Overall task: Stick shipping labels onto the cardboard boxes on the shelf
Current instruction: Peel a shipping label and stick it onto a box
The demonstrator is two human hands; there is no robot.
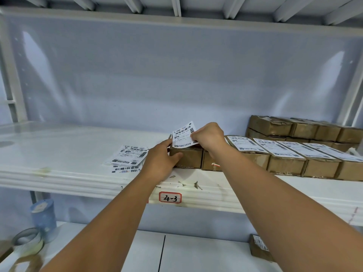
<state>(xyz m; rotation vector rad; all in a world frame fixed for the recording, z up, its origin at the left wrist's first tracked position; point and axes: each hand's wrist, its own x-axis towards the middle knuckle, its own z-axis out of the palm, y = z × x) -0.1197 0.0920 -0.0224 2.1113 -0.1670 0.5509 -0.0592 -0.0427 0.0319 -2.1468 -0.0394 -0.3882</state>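
A: What's nearest to us?
B: A tape roll (27,242) at the left front corner of the lower shelf, no part of this step. Above it, the front edge of the working shelf (78,181) carries a tag (170,197) marked 4-3. Just behind that edge, left of the hands, lies a pile of labels (127,156).

A: And the hands?
B: The left hand (161,160) grips the box (186,157) at its left front corner, thumb on the front face, fingers round the side. The right hand (209,137) is over the box's right side and pinches the label (183,134) by its right edge.

A: Is the label stuck down?
B: Not yet. It stands tilted above the box top, print toward us. Its lower edge is close to the top's front edge; whether they touch, I cannot tell.

A: Which way should it go?
B: The box seems to run lengthwise front to back, like the labelled boxes (294,154) in the row to its right. I judge the right hand must lay the label backward along that length while the left steadies.

A: Farther back?
B: Bare boxes (294,128) are stacked at the right rear corner.
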